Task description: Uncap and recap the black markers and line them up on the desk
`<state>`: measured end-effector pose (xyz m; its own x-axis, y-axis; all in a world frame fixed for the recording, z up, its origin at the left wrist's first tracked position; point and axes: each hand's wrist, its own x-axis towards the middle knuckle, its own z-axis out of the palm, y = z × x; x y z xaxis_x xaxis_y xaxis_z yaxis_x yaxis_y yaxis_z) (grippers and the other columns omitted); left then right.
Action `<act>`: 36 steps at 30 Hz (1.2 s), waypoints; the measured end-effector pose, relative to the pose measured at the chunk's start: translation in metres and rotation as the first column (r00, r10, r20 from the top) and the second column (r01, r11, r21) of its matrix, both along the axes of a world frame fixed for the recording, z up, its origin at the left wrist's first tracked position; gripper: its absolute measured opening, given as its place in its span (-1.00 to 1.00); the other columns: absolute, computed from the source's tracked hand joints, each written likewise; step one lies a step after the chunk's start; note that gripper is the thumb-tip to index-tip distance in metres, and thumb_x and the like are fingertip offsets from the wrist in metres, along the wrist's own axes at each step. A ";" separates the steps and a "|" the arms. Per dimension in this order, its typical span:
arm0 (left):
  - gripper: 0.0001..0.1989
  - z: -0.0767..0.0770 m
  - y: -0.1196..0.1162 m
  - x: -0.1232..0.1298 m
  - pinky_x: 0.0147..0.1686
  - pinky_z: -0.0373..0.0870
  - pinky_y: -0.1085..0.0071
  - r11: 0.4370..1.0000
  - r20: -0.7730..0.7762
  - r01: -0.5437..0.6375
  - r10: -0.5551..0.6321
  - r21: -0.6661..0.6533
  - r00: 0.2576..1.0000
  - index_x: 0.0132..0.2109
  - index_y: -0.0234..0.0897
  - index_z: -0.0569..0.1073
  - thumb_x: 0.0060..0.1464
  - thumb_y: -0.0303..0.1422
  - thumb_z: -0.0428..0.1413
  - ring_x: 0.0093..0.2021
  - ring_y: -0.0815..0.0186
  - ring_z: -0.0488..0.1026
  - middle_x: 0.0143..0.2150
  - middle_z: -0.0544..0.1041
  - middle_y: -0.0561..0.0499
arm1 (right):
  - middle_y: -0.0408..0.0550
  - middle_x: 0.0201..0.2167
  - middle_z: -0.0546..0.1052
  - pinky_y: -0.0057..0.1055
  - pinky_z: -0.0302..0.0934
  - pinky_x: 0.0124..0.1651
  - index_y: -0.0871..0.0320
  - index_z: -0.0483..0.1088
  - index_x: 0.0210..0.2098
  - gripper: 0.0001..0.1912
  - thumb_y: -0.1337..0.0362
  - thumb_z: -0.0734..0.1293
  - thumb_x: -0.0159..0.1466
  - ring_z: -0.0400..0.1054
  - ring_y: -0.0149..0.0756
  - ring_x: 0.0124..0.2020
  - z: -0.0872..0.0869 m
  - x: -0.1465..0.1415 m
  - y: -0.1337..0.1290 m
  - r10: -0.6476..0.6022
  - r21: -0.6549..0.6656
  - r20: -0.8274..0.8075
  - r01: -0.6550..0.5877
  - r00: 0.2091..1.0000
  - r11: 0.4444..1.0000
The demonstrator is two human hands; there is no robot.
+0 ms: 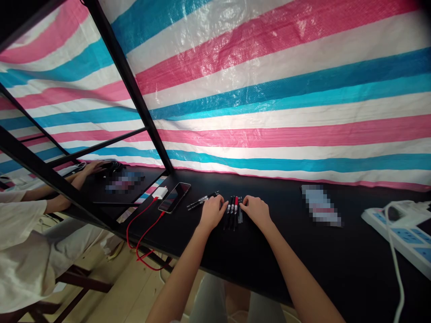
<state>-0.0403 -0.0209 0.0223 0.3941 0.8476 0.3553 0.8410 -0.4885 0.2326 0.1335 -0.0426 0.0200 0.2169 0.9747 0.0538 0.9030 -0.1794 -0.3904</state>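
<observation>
While both hands rest on the black surface (303, 260), a row of pens (233, 211) lies between them, side by side, tips pointing toward 12 o'clock. Some pens are black; at least one shows red and white near its upper end.

Left hand (213, 211): palm down at 9 o'clock of the row, fingers curled loosely, fingertips touching the leftmost pen. Grip not closed around anything; it presses against the side of the row.

Right hand (256, 210): palm down at 3 o'clock of the row, fingers bent inward, fingertips touching the rightmost pen. Grip likewise loose, nothing enclosed. Together the two hands bracket the row from both sides.

Two more black pens (202, 200) lie apart at 10 o'clock of the left hand, angled, not in the row.

Further toward 9 o'clock: a phone (174, 197), screen up, with a red cable (143, 233) running off the surface edge, and a white charger block (160, 193) just beside the phone.

At 3 o'clock, well apart from the hands: a blurred flat packet (320, 205). Beyond it, near the right edge, a white power strip (400, 229) with a white cord (395, 264).

A striped pink, blue and white tarp (269, 89) hangs behind the surface. A black metal frame (134, 94) crosses at 10 o'clock. Another person in a white sleeve (20, 213) sits at far 9 o'clock, hand on dark items at their own place.
</observation>
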 end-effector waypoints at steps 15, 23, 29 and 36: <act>-0.89 -0.008 0.002 0.001 -0.35 0.13 0.38 0.996 -0.143 -0.084 0.081 -0.014 0.986 -0.45 -0.26 0.29 -0.04 -0.33 0.01 -0.28 0.27 0.33 -0.40 0.40 0.01 | 0.15 -0.40 0.44 -0.39 0.16 -0.34 0.31 0.31 -0.31 -0.84 0.37 0.15 0.16 0.40 -0.13 -0.31 0.003 0.002 -0.004 -0.067 -0.056 0.155 0.077 0.986 0.995; -0.90 -0.007 0.002 -0.001 -0.31 0.17 0.39 0.995 -0.107 -0.100 0.099 -0.011 0.989 -0.45 -0.26 0.30 -0.03 -0.34 0.01 -0.27 0.28 0.32 -0.41 0.39 0.01 | 0.15 -0.40 0.45 -0.41 0.14 -0.34 0.29 0.37 -0.35 -0.79 0.35 0.13 0.17 0.39 -0.17 -0.33 0.006 -0.001 -0.005 -0.016 -0.035 0.133 0.021 0.991 0.999; -0.87 -0.004 0.003 -0.005 -0.31 0.19 0.41 0.996 0.018 -0.089 0.089 0.025 0.996 -0.41 -0.25 0.33 0.03 -0.31 -0.01 -0.30 0.32 0.31 -0.43 0.40 0.04 | 0.07 -0.46 0.46 -0.43 0.09 -0.39 0.19 0.43 -0.49 -0.66 0.19 0.11 0.20 0.37 -0.21 -0.38 0.006 -0.002 -0.003 0.006 -0.020 -0.008 -0.006 1.000 1.000; -0.83 0.001 0.002 -0.004 -0.28 0.20 0.41 0.998 0.091 -0.042 0.038 0.040 0.995 -0.26 -0.25 0.38 0.12 -0.29 -0.06 -0.31 0.33 0.31 -0.45 0.41 0.04 | 0.00 -0.44 0.48 -0.45 0.04 -0.43 0.10 0.47 -0.45 -0.71 0.16 0.15 0.15 0.35 -0.22 -0.37 0.004 0.003 -0.001 -0.013 -0.041 -0.189 0.005 0.982 0.999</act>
<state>-0.0448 -0.0184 0.0236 0.3251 0.8457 0.4232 0.8363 -0.4660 0.2888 0.1361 -0.0433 0.0240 0.2284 0.9732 -0.0284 0.8116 -0.2064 -0.5466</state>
